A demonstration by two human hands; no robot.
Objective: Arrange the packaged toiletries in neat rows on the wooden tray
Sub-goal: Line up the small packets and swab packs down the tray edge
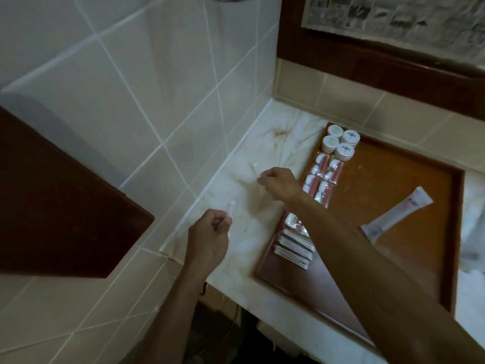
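Left hand (210, 233) over the marble bench (236, 261), fingers curled, pinching a slim clear-wrapped packet (232, 208) that stands upright above the knuckles. Right hand (279, 183) reaches across to the bench left of the wooden tray (456, 232), fingers curled round a second clear-wrapped packet (253, 169); contents of both too blurred to identify. Tray sits on the bench in the corner by the tiled wall (131, 88). Along the tray's left edge, in a row: four round white containers (340, 144) at the far end, then pink-and-white wrapped packets (321, 179) in pairs, then a stack of flat sachets (294, 248) nearest, partly hidden by the right forearm. A white tube (399, 212) lies diagonally, apart, on the tray's right side.
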